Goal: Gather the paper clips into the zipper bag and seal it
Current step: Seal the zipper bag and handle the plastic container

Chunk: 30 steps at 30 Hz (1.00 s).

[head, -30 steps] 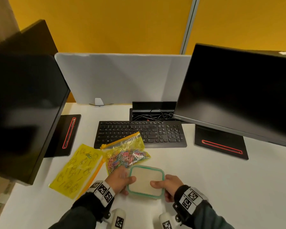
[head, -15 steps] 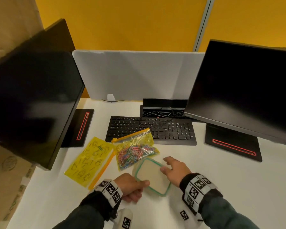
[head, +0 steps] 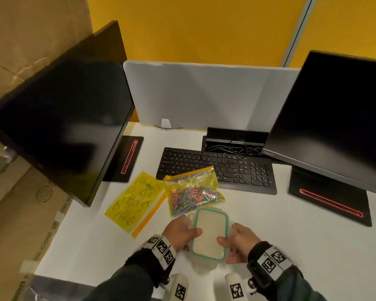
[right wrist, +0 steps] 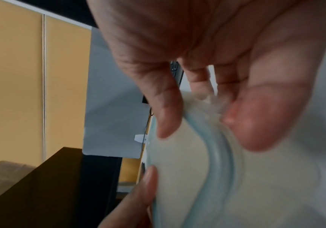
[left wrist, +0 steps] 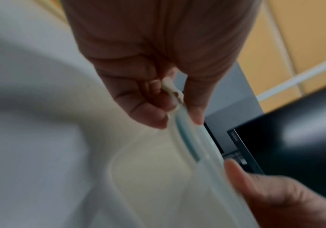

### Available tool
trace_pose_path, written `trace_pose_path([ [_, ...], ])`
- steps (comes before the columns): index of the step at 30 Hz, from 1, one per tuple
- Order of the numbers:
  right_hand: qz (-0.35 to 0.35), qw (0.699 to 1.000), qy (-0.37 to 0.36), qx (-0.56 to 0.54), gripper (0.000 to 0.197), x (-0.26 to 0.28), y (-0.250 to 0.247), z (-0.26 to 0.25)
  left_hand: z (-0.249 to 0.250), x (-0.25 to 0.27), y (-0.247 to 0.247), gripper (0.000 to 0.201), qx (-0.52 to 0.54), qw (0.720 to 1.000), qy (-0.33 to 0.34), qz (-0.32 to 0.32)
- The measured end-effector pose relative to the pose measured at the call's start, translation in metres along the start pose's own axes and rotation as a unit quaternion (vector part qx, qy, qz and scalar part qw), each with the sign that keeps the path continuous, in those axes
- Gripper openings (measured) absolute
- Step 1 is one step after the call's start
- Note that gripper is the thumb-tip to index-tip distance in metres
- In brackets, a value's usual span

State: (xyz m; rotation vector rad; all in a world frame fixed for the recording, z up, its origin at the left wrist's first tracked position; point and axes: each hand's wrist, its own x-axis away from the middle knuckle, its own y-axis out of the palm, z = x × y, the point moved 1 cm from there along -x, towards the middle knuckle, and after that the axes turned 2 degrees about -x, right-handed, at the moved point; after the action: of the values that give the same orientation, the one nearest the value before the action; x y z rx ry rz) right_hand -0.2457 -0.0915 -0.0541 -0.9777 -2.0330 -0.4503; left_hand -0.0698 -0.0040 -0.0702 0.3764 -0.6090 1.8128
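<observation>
A clear zipper bag (head: 193, 192) with an orange zip strip lies on the white desk, full of several colourful paper clips (head: 189, 197). A flat yellow zipper bag (head: 135, 200) lies to its left. Nearer me, both hands hold a clear plastic box with a green-rimmed lid (head: 210, 233). My left hand (head: 179, 232) grips its left edge, thumb on the lid (left wrist: 189, 145) and fingers curled below. My right hand (head: 239, 241) grips the right edge, thumb on the lid (right wrist: 181, 169) and fingers underneath.
A black keyboard (head: 217, 168) sits just behind the bags. Two dark monitors (head: 59, 127) (head: 339, 118) stand at left and right on black bases. A grey divider panel (head: 204, 94) and a cable tray (head: 234, 142) close off the back. Bare desk lies to the right.
My right hand came back from the far edge of the box to its right side. The box now lies lengthwise between both hands. The camera view shifted left.
</observation>
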Motion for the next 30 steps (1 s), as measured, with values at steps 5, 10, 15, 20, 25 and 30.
trace_pose_path([
  [5,0.119,0.98,-0.101,0.125,0.02,0.018,0.007,-0.013,0.019,0.006,-0.017,0.033,-0.203,0.975,0.017,0.085],
  [10,0.05,0.985,-0.16,0.048,0.024,0.038,0.006,-0.032,0.005,-0.015,-0.112,0.043,-0.301,0.904,-0.05,0.299],
  [15,0.149,0.929,-0.304,-0.153,0.025,0.063,-0.04,-0.05,-0.034,-0.031,-0.159,0.112,-0.384,0.876,-0.19,0.222],
  [20,0.361,0.763,-0.32,0.43,0.017,0.051,-0.069,-0.019,-0.029,-0.034,-0.157,0.107,-0.408,0.859,-0.238,0.196],
  [25,0.238,0.688,-0.183,0.661,0.058,0.012,-0.062,0.03,-0.026,-0.029,-0.154,0.103,-0.416,0.852,-0.252,0.195],
  [30,0.209,0.726,-0.164,0.634,0.04,0.022,-0.048,0.005,-0.025,-0.022,-0.149,0.077,-0.31,0.909,-0.218,0.176],
])
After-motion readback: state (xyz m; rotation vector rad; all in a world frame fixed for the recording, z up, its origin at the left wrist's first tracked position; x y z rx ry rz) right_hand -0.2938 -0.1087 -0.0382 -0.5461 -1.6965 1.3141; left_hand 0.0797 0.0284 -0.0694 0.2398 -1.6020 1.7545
